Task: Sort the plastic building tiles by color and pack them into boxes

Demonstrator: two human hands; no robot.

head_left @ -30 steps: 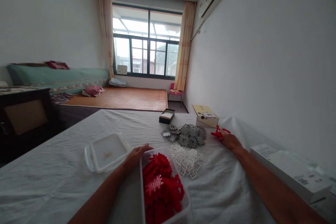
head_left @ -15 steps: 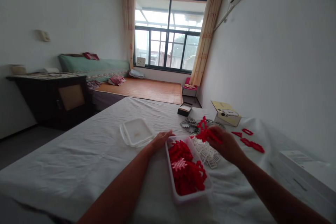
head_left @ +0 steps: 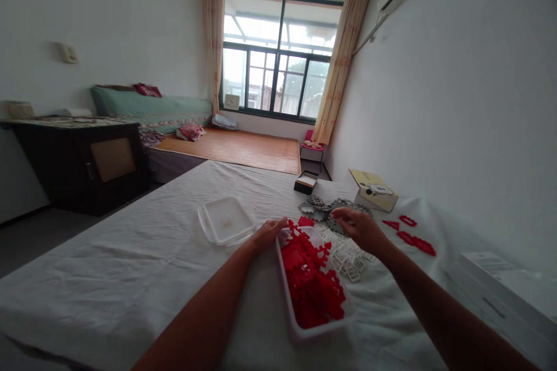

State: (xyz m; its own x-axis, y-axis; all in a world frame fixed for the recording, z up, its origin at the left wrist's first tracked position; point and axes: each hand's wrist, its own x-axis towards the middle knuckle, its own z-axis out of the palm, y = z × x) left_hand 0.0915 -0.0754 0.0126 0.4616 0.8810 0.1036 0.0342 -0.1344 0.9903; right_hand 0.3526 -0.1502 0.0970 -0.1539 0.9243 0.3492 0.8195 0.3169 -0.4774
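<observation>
Grey pieces [head_left: 318,201], right of centre, are partly blocked from view by the right hand [head_left: 359,229].
White pieces [head_left: 352,271] are spread just below it; 1 yellow box [head_left: 375,188] and loose red pieces [head_left: 416,242] are placed farther right, 1 lid [head_left: 228,220] left of centre. Heaped red pieces [head_left: 307,281] are held in the tub [head_left: 313,333], lower centre. The tub's upper-left corner is touched by the left hand [head_left: 270,234], whose grip cannot be told; the right fingers are loosely bent, nothing seen between them.
</observation>
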